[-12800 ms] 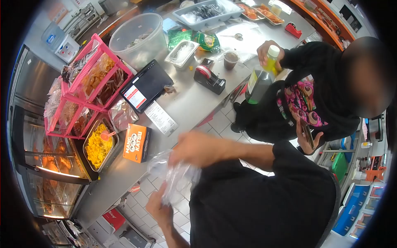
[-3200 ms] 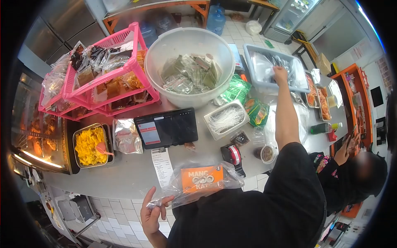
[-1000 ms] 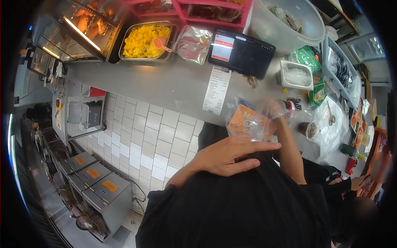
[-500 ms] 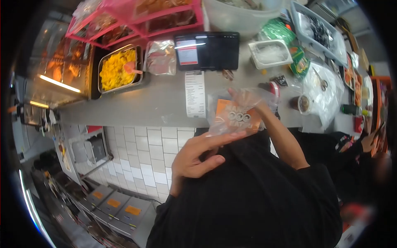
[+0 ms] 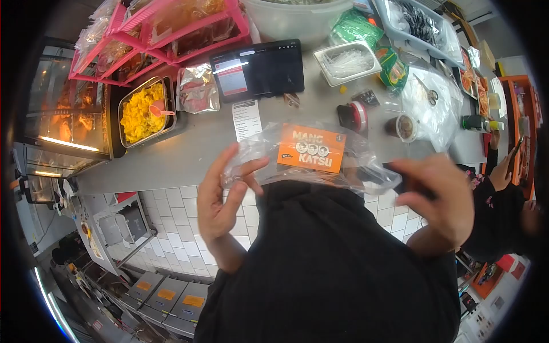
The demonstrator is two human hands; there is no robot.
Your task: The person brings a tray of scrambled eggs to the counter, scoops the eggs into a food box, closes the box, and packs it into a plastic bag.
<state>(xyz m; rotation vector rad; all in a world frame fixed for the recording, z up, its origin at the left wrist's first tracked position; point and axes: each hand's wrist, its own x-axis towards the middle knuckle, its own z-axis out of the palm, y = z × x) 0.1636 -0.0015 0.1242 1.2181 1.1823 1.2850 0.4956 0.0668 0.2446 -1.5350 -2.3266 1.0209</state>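
A clear plastic bag point(image 5: 361, 166) lies spread at the counter's front edge. Inside it, an orange box point(image 5: 311, 148) printed "MANG KATSU" faces up. My left hand point(image 5: 220, 200) has its fingers in the film at the bag's left end, the thumb bent toward them. At the right end, my right hand point(image 5: 439, 197) is smeared by motion. Its thumb and forefinger stand apart around the bag's loose end; whether they touch the film is unclear. A printed receipt point(image 5: 246, 121) lies partly behind the bag's left side.
Behind the bag stand a tablet point(image 5: 257, 71) and a metal tray of yellow food point(image 5: 140, 111). To the right are a black and red round object point(image 5: 353, 116), a cup point(image 5: 401, 128) and scissors point(image 5: 432, 97). A person's hand point(image 5: 503, 171) shows at far right.
My hands have moved apart, the right one swinging from on top of the bag to its right side. The bag is now spread wide, and the box is less covered.
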